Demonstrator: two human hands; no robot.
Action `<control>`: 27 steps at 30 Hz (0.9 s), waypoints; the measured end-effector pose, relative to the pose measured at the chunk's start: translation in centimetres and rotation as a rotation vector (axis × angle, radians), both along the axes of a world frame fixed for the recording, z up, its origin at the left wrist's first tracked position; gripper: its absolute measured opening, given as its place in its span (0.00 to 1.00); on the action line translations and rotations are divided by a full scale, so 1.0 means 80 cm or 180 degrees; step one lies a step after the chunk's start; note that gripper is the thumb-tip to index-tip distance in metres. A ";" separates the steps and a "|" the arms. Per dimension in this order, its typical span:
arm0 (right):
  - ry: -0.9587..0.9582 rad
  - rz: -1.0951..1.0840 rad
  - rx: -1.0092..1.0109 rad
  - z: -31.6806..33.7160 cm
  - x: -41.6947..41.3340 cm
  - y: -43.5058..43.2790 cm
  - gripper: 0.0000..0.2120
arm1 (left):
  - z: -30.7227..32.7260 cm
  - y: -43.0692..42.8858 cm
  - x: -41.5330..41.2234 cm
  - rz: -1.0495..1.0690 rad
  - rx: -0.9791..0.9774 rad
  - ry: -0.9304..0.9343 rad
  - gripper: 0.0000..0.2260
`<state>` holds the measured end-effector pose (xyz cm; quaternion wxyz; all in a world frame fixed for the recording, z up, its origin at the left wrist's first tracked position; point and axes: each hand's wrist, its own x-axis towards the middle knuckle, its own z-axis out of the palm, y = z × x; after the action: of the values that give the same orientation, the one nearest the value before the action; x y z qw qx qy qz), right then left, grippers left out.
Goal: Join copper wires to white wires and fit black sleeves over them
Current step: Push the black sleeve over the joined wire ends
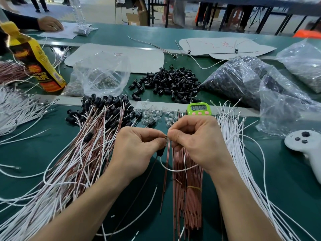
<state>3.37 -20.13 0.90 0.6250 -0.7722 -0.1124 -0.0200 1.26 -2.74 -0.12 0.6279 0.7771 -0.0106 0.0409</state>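
Above copper wires (188, 173), hands pinch white wire (175, 169).

Both hands, left hand (137, 150) and right hand (196, 141), pinched a tiny wire joint (166, 137) above the copper wires (189, 197).

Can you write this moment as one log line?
left hand: pinches wire joint | right hand: pinches wire joint | black sleeve: just below
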 end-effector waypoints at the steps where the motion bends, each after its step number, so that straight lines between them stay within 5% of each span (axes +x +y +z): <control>1: -0.0021 -0.0016 -0.0011 0.000 0.000 0.001 0.08 | 0.000 0.000 0.000 0.0005 0.0011 -0.0007 0.11; 21: -0.0112 -0.0080 0.0220 -0.009 0.000 0.009 0.07 | 0.003 0.002 -0.006 -0.0023 0.0260 -0.0421 0.11; 27: -0.0019 0.0018 0.0506 -0.010 0.004 0.006 0.07 | 0.002 0.002 0.000 -0.0079 -0.0056 -0.0119 0.11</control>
<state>3.69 -19.61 0.13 0.6841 -0.7197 -0.1145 -0.0294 1.28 -2.55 0.05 0.6349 0.7705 -0.0317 0.0477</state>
